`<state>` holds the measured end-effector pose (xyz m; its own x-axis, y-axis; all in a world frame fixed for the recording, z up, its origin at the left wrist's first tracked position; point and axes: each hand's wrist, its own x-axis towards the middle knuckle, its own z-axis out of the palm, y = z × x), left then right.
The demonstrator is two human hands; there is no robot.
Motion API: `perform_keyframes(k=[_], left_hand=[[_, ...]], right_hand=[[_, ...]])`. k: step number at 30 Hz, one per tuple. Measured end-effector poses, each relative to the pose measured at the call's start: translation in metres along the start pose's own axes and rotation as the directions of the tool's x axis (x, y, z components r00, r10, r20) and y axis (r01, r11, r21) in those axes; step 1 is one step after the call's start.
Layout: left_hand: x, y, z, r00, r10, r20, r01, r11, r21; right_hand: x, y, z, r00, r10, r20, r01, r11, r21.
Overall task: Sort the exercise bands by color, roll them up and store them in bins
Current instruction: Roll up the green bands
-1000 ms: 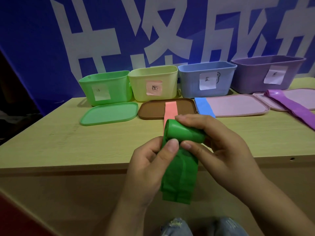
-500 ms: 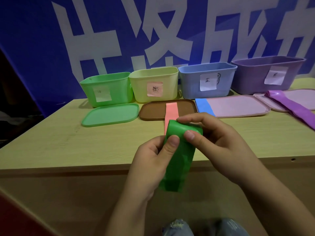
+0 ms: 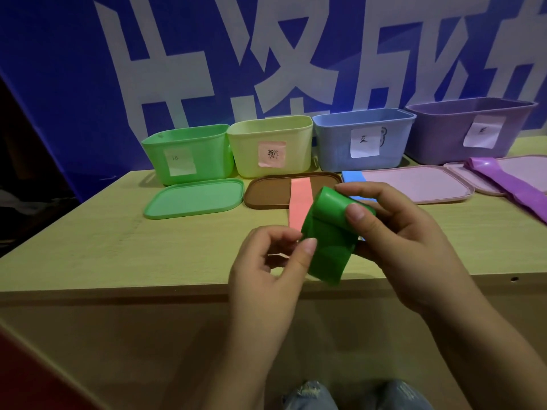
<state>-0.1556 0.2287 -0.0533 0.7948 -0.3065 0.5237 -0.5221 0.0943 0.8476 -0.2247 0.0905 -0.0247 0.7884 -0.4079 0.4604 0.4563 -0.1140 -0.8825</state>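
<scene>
- My knees in torn jeans (image 3: 352, 395) show at the bottom edge, below the front of the wooden table (image 3: 118, 247).
- My left hand (image 3: 266, 279) is over the table's near edge, fingers curled, the thumb tip pressing the left side of the green band (image 3: 328, 232); I cannot tell whether the fingers behind it pinch the band.
- My right hand (image 3: 405, 250) grips the rolled top of the green band, thumb on the front of the roll and forefinger arched over it; the loose tail hangs down between both hands, above the table edge.
- Just past the roll lies a pink band (image 3: 300, 202), running from the bare table onto a brown lid (image 3: 266, 192).
- To the left of that is a green lid (image 3: 192, 198); to the right a blue band (image 3: 353, 176) lies at the left end of a pink lid (image 3: 414, 184).
- Far right, a purple band (image 3: 509, 184) lies across another pink lid (image 3: 455, 168) and off onto the table.
- At the back stand four open bins in a row, each with a paper label: green bin (image 3: 189, 155), yellow bin (image 3: 272, 147), blue bin (image 3: 364, 137), purple bin (image 3: 470, 125).
- Behind them hangs a blue banner (image 3: 59, 84) with large white characters.
</scene>
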Motion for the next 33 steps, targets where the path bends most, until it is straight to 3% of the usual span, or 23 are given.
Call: perform_keyframes(k=[3,8,13,18,24,28,33], left_hand=[[0.004,-0.001,0.002,0.989,-0.104,0.108,0.108,0.994,-0.033],[0.005,-0.002,0.003,0.973,-0.136,0.188,0.147,0.988,-0.046],[0.006,-0.004,0.001,0.966,-0.169,0.194,0.197,0.971,-0.137],[0.008,0.003,0.004,0.95,-0.219,0.222,0.248,0.962,-0.114],[0.006,0.009,0.004,0.961,-0.179,0.212,0.176,0.984,0.031],[0.006,0.012,0.008,0.986,-0.124,0.114,0.109,0.985,0.132],[0.012,0.005,0.003,0.996,0.005,0.089,-0.029,0.961,0.273]], right_hand=[[0.001,0.0,-0.002,1.0,0.014,0.024,-0.014,1.0,0.011],[0.002,0.0,-0.004,0.998,0.025,0.054,-0.028,0.998,0.053],[0.0,-0.001,-0.003,0.999,0.022,0.036,-0.024,0.999,0.048],[-0.001,0.001,0.001,1.0,0.007,0.004,-0.007,1.0,-0.025],[-0.003,0.001,0.001,0.999,-0.043,-0.008,0.041,0.984,-0.174],[-0.005,0.003,0.002,0.994,-0.105,-0.028,0.094,0.963,-0.253],[-0.005,0.0,-0.001,0.997,-0.056,-0.045,0.051,0.993,-0.106]])
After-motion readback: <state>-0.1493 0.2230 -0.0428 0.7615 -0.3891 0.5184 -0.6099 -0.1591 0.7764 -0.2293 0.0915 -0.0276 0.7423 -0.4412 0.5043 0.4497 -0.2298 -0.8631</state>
